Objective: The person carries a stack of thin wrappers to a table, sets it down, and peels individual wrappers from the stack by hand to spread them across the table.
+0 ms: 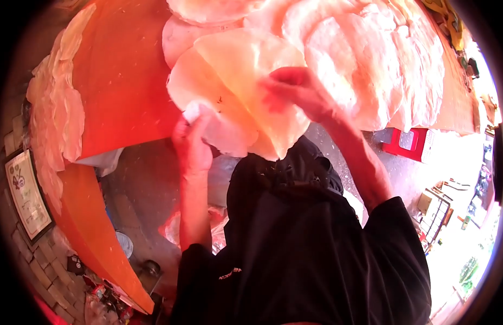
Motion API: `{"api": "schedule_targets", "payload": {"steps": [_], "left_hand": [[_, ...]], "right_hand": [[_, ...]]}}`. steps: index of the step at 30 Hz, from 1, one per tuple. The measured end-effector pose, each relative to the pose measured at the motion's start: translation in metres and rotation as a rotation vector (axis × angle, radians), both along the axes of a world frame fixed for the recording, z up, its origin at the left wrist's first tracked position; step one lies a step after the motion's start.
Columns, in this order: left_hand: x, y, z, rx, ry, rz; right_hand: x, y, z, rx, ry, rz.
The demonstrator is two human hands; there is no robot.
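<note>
A thin, pale, translucent sheet [229, 81], roughly round with a pointed lower edge, hangs over the near edge of the orange table. My left hand [194, 138] pinches its lower left edge, where a small whitish piece or fold shows at the fingers. Above the right part of the sheet is my right hand [297, 92], its thumb and fingers bent and blurred; whether they hold anything cannot be made out. Small dark specks mark the sheet's middle. Beyond it lie many overlapping pale sheets [365, 65].
More pale sheets [56, 103] lie in a row at the far left of the orange table [121, 81]. A red stool [411, 142] stands under the right side. A framed paper [28, 192] is at the left, and a metal rack [435, 214] at the right.
</note>
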State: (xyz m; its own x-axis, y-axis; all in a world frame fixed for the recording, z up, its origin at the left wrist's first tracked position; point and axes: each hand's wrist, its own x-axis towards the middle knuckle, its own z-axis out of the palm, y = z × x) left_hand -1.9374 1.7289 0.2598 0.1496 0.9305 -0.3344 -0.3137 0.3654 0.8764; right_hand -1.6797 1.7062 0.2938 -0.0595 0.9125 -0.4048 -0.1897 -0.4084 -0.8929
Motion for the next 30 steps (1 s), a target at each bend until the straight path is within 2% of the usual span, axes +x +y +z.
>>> {"api": "schedule_targets", "payload": {"steps": [1,2,4,8,10,12,15,19,21,24,25,26,28,30], "left_hand": [[0.011,-0.002,0.007,0.004,-0.051,0.024],[0.018,-0.003,0.012,-0.021,-0.095,0.029],[0.024,-0.005,0.013,-0.018,-0.047,-0.03],[0.028,-0.009,0.007,0.018,0.055,-0.107],[0.03,-0.011,0.003,0.015,0.069,-0.109],[0.032,-0.011,0.003,0.019,0.082,-0.113],[0.034,-0.009,0.004,0.004,0.124,-0.092],[0.034,-0.007,0.002,0.071,0.149,-0.096],[0.036,-0.007,0.003,0.076,0.168,-0.099],[0.029,-0.003,0.005,0.136,0.107,-0.082],[0.011,0.0,0.003,0.065,0.051,-0.042],[-0.01,0.004,0.003,-0.005,-0.008,-0.005],[-0.033,0.01,0.019,0.083,0.062,0.082],[-0.079,0.018,0.016,0.093,0.068,0.092]], "right_hand": [[-0.011,-0.002,-0.001,0.054,-0.085,0.043],[-0.021,-0.002,0.001,0.018,-0.027,0.113],[-0.035,-0.008,-0.013,0.077,0.015,0.12],[-0.039,-0.02,-0.031,-0.025,0.08,0.222],[-0.043,-0.023,-0.034,-0.055,0.081,0.216],[-0.048,-0.024,-0.04,0.068,-0.142,0.197],[-0.055,-0.024,-0.039,0.045,-0.066,0.114],[-0.057,-0.021,-0.041,0.025,-0.093,0.065],[-0.064,-0.017,-0.028,0.132,-0.503,0.083],[-0.055,-0.003,-0.028,0.172,-0.469,0.194],[-0.05,-0.001,-0.026,0.11,-0.242,0.116],[-0.034,0.004,-0.016,0.111,-0.155,0.095],[-0.004,0.017,-0.002,0.161,-0.038,0.037],[0.031,0.02,0.024,0.172,-0.144,-0.033]]}}
